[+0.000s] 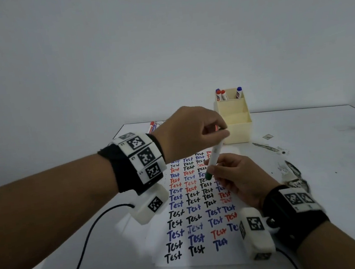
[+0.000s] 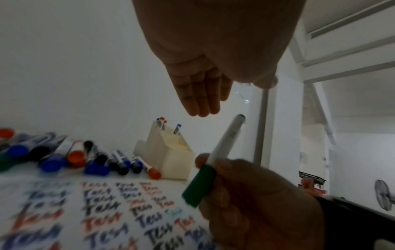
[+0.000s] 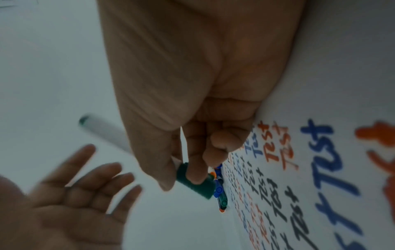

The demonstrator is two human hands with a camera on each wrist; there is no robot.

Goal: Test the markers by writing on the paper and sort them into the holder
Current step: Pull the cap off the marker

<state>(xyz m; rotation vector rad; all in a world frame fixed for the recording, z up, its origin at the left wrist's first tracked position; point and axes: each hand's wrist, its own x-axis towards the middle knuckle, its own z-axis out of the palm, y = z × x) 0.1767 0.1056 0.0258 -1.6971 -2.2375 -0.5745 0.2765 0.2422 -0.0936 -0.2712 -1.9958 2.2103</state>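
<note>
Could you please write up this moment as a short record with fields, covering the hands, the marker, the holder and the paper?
right hand: pinches the green marker near its capped end
green marker: cap on, tilted above the paper
left hand: open, fingers straight, at the marker's upper end
holder: cream, three markers in the rear compartment
paper: rows of "Test" in black, blue, red
loose markers: lying beside the holder

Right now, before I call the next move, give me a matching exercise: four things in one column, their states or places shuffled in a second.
1 green marker
2 left hand
3 holder
4 loose markers

A lying along the paper's far edge
B open, holding nothing
C three markers in its back compartment
D held at the capped end by the right hand

Pairs: 1-D; 2-B; 3-C; 4-A
</note>
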